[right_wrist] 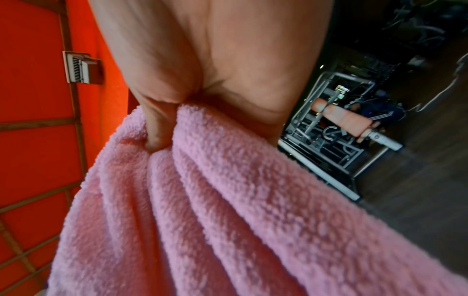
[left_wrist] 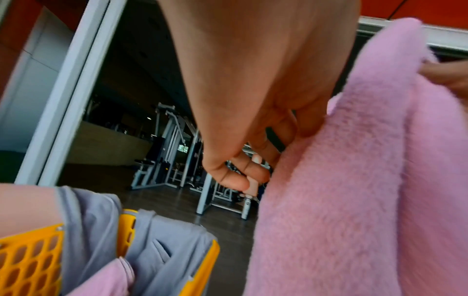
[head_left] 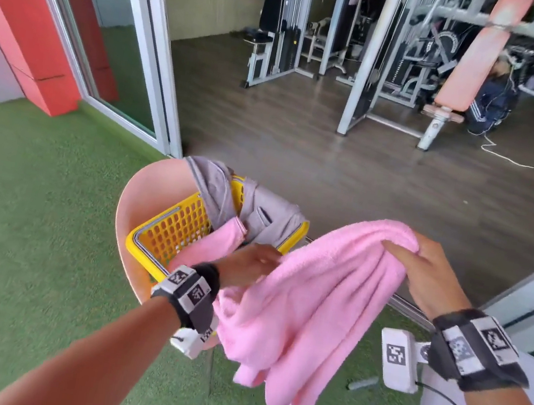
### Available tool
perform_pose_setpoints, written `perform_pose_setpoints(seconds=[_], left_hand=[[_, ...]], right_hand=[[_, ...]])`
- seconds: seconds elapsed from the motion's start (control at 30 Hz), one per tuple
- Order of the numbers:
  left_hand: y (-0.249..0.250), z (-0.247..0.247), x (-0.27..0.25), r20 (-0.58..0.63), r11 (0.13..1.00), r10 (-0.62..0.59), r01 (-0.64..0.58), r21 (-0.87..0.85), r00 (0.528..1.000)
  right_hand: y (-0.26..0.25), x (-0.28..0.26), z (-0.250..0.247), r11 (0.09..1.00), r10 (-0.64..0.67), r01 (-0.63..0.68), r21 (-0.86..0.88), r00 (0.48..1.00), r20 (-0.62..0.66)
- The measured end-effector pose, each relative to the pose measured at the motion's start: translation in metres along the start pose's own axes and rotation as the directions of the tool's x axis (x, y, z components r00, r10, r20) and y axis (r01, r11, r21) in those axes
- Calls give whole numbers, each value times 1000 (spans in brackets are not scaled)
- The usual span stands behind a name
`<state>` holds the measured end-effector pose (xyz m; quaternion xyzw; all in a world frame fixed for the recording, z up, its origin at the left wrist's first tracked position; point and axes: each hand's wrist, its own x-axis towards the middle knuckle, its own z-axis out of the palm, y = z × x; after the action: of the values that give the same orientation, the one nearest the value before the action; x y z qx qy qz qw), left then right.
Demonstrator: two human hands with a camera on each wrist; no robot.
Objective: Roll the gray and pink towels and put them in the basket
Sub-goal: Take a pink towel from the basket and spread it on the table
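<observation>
A: Where is the pink towel hanging?

B: Unrolled in the air, in front of the yellow basket sitting on a pink chair.

A: And the hands?

B: The right hand is gripping its top edge, thumb pressing into the pile. The left hand is touching the near edge; I cannot tell if it is gripping.

A: The gray towel?

B: It is draping over the basket's rim, beside another pink cloth lying inside.

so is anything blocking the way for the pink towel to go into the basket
Partly. A gray towel and another pink cloth already drape into the yellow basket, filling its right side. The pink towel, held by both hands, is unrolled.
</observation>
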<state>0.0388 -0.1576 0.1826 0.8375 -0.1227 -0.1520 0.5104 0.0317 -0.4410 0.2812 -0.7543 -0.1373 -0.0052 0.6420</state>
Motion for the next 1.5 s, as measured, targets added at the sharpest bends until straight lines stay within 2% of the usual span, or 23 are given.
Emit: perform_pose_setpoints(seconds=[0.03, 0.07, 0.13, 0.17, 0.23, 0.27, 0.37, 0.47, 0.6, 0.67, 0.73, 0.8, 0.83, 0.9, 1.0, 1.1, 1.13, 1.17, 1.27, 1.3, 1.4, 1.47, 1.5], left_hand=[[4, -12, 0, -75, 998, -26, 22, -56, 997], [9, -24, 1, -148, 996, 4, -17, -87, 989], [28, -46, 3, -242, 987, 118, -141, -80, 963], [40, -55, 4, -247, 979, 190, -203, -30, 950], [64, -64, 12, -178, 958, 282, -265, 112, 943], [77, -63, 14, -110, 940, 308, -284, 190, 945], [105, -46, 13, 83, 859, 403, -408, 311, 912], [115, -34, 10, 120, 861, 427, -444, 249, 896], [107, -44, 6, 61, 897, 404, -408, 167, 913], [98, -51, 0, 5, 939, 340, -339, 51, 941], [82, -56, -4, -91, 964, 254, -259, -55, 963], [70, -55, -13, -182, 973, 182, -204, -106, 966], [68, -52, -17, -188, 973, 159, -186, -135, 969], [61, -44, -20, -168, 959, 82, -123, -254, 982], [58, -36, -19, -123, 882, -75, 9, -471, 990], [59, -32, -24, 63, 900, -105, 121, -419, 993], [56, -32, -25, 123, 916, -95, 135, -377, 988], [57, -33, -27, 125, 913, -115, 154, -379, 985], [51, -46, -23, 36, 916, -51, 61, -396, 998], [49, -50, -20, 40, 905, -29, 43, -423, 999], [58, -55, -24, 188, 901, -79, 151, -407, 979], [61, -53, -26, 262, 926, -49, 142, -351, 964], [58, -53, -25, 250, 944, -9, 90, -316, 968]], right_hand=[[2, -6, -4, 1000, 8, -8, -23, 1000, 4], [7, -11, -8, 996, 33, -32, -87, 999, 14], [16, -23, -9, 962, 166, -135, -238, 980, 114], [21, -28, -6, 936, 258, -198, -290, 948, 188], [33, -34, 3, 912, 347, -239, -332, 882, 319], [34, -34, 11, 916, 344, -238, -322, 879, 330], [19, -23, 39, 974, 218, -190, -127, 937, 273], [12, -6, 60, 975, 172, -209, 82, 930, 323], [16, 8, 68, 975, 197, -218, 34, 929, 313], [15, 13, 71, 983, 164, -181, 36, 946, 279], [10, 20, 76, 979, 134, -165, 120, 964, 228], [6, 27, 80, 972, 121, -152, 178, 978, 170], [4, 30, 80, 975, 110, -136, 175, 983, 149], [-1, 32, 80, 984, 87, -113, 137, 979, 183], [-11, 27, 85, 998, 51, -57, 4, 921, 385], [-13, 22, 92, 999, 17, 11, -51, 859, 512], [-12, 22, 92, 998, 10, 25, -63, 862, 507], [-10, 21, 90, 998, 13, 21, -62, 869, 494], [-3, 18, 84, 999, 8, 12, -42, 893, 449], [-1, 17, 83, 999, 0, 23, -46, 895, 445], [4, 14, 84, 986, -61, 119, -114, 907, 417], [7, 15, 82, 973, -93, 163, -163, 925, 368], [7, 17, 81, 967, -98, 170, -187, 934, 343]])
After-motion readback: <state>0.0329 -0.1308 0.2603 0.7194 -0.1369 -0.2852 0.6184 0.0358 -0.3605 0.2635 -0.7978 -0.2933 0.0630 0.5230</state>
